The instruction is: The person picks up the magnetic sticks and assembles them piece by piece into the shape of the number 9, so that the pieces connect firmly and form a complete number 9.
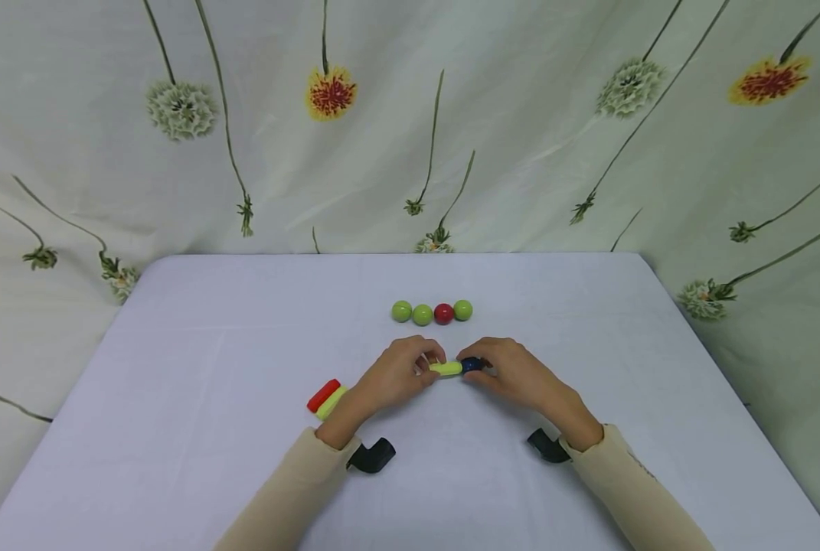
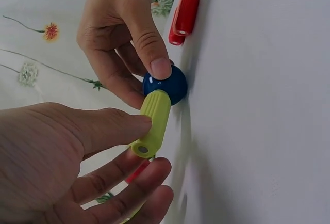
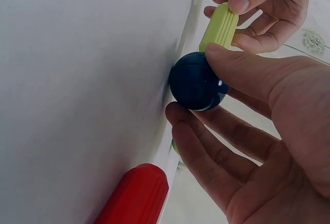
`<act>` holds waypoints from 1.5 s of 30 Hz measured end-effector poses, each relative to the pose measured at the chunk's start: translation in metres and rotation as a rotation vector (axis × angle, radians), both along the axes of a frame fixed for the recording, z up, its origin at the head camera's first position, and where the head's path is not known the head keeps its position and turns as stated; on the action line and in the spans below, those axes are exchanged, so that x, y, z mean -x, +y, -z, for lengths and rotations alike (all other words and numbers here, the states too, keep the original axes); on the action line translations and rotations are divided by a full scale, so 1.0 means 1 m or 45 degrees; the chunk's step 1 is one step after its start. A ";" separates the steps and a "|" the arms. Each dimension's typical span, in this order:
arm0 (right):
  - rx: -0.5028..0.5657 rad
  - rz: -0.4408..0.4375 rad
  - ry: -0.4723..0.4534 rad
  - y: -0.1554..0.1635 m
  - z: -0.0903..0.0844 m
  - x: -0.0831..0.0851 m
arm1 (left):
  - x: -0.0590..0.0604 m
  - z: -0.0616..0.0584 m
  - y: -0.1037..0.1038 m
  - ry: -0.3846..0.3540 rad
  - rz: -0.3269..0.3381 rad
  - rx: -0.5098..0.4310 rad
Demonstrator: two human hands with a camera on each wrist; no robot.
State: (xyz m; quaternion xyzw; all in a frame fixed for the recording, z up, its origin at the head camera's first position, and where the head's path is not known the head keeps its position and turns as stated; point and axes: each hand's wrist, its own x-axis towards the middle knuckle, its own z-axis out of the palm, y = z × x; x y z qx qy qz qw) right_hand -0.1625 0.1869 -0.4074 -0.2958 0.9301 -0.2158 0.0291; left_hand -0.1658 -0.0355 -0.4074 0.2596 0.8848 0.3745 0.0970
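From the head view, no writing or brand shows anywhere. The left hand and right hand meet at the middle of the white-covered table, both touching one small piece: a yellow-green rod joined end to end with a dark blue ball. Just beyond the hands sits a row of four balls, three green and one red. Beside the left wrist lie a red rod and a yellow-green rod, side by side. A flower-printed cloth hangs behind.

In the left wrist view, the yellow-green rod is ribbed along its length, with a small round hole in its near end. The left hand's grip pinches it between thumb and fingers. The dark blue ball is glossy, sits at the rod's far end, and rests against the table.

In the right wrist view, the right hand's grip pinches the dark blue ball, thumb on top and fingers curled beneath. The yellow-green rod touches the ball, pinched by the other hand. A blurred red rod lies close to the lens.
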 end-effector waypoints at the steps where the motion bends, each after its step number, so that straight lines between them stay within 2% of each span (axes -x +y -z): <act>1: 0.003 -0.002 0.000 0.000 0.000 0.000 | 0.000 0.000 -0.001 0.002 -0.004 0.004; 7: -0.002 0.003 0.013 -0.002 0.000 0.000 | 0.006 -0.005 -0.009 0.023 -0.054 -0.006; 11: -0.027 0.025 -0.006 -0.002 -0.001 -0.001 | 0.014 -0.010 -0.015 0.085 -0.094 -0.057; 15: -0.038 0.035 -0.019 -0.002 -0.002 -0.002 | 0.022 -0.012 -0.022 0.159 -0.157 -0.072; 20: -0.036 0.040 -0.017 -0.002 0.000 -0.003 | 0.032 -0.011 -0.030 0.195 -0.253 -0.076; 26: -0.039 0.045 -0.018 -0.001 0.001 -0.003 | 0.046 -0.009 -0.035 0.161 -0.338 -0.086; 32: -0.038 0.045 -0.006 -0.001 0.000 -0.001 | 0.059 -0.006 -0.036 0.151 -0.325 0.024; 35: -0.028 0.038 -0.011 -0.001 0.000 0.000 | 0.065 -0.003 -0.036 0.109 -0.337 0.048; 40: -0.045 0.018 -0.036 -0.003 0.001 0.000 | 0.068 0.004 -0.038 0.041 -0.383 0.074; 45: -0.048 0.039 -0.026 -0.001 0.000 -0.001 | 0.070 0.008 -0.036 0.042 -0.383 0.056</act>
